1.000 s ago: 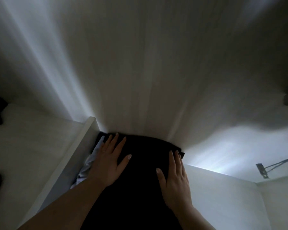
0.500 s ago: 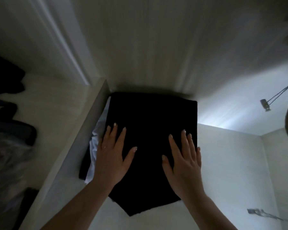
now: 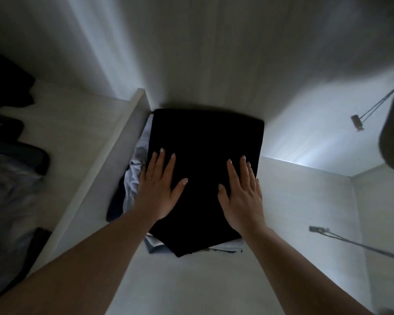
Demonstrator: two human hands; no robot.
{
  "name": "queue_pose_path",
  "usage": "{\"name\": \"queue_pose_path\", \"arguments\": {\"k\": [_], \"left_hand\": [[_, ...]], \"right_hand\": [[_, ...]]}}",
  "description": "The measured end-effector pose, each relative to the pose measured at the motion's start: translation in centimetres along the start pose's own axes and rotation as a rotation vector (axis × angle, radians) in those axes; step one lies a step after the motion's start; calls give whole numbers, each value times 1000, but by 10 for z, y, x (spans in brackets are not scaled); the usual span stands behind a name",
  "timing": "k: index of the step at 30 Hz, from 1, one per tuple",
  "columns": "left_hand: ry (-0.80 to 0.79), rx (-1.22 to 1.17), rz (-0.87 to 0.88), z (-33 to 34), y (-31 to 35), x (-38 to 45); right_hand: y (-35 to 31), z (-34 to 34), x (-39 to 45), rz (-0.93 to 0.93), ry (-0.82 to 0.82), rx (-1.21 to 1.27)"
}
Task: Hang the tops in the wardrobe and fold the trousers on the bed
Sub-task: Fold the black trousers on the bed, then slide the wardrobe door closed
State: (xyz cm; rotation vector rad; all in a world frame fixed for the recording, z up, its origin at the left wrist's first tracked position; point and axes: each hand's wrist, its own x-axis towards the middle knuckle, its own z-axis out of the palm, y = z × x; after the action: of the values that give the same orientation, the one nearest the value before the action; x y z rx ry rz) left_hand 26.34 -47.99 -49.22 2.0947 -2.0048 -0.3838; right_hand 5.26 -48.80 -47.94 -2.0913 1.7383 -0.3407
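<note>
Folded black trousers on the wardrobe shelf

Folded black trousers (image 3: 205, 160) lie atop pale folded clothes (image 3: 135, 171), against the shelf's back wall. My left hand (image 3: 159, 189) and right hand (image 3: 242, 194) press flat on them, fingers straight, gripping nothing.

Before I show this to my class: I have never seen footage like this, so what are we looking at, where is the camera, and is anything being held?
There is no machine here. A person wears a wide-angle camera on the head, looking forward and down at their own bare arms.

The left hand and right hand lie flat, fingers straight, on a folded black garment. They press on it; neither grips anything.

The garment tops a small pile, with pale blue clothing showing beneath. The pile sits on a pale wardrobe shelf, against a divider panel. At right, thin metal fittings show; what they are is unclear.
</note>
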Motion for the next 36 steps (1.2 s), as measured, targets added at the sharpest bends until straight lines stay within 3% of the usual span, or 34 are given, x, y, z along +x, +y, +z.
{"name": "queue_pose_path", "arguments": {"k": [2,4,6,9,21,26,30,33,36], "left_hand": [[-46,-15,-14,-14,3,-1],[-24,-206,-59,-34,8,-9],[24,-477,-209,-58,18,-30],[165,-674,-332,-90,32,-72],[584,-1211,-230,-240,89,-270],[649,-1249,-68,-317,122,-356],[668,-1219,136,-361,142,-418],[822,-1084,235,-394,129,-448],[1044,-831,236,-424,104,-461]], "right_hand": [[-9,-16,-4,56,-3,16],[-19,-38,-15,85,160,220],[-36,-60,-34,85,275,359],[-68,-88,-66,-10,318,411],[-191,-216,-201,-334,275,804],[-256,-265,-262,-549,252,888],[-304,-301,-305,-757,278,819],[-343,-333,-332,-966,447,621],[-383,-369,-352,-1222,694,201]]}}
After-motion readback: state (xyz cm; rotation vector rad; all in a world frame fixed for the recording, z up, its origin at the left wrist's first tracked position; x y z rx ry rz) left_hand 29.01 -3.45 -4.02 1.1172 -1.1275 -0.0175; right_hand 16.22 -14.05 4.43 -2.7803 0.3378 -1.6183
